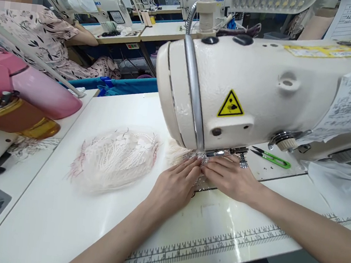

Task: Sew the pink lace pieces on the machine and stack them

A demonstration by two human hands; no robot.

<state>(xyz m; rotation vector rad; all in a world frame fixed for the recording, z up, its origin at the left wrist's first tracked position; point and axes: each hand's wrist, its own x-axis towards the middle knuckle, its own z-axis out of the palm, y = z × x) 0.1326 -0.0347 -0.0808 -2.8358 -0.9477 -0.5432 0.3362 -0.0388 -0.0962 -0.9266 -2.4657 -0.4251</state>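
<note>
Under the sewing machine head, left hand and right hand flat, unclenched on lace piece, snips beside.

A cream-white sewing machine is marked with a yellow triangle sticker printed with a black symbol, and a yellow label is seen on its top. The white table is edged with a ruler strip printed in black, while the lace pile is shown in white with pinkish-red edging and the thread snips in bright green. A pink bottle, an amber container and a co-worker's blouse in pale pink with dark leaf print are seen at the side.
</note>
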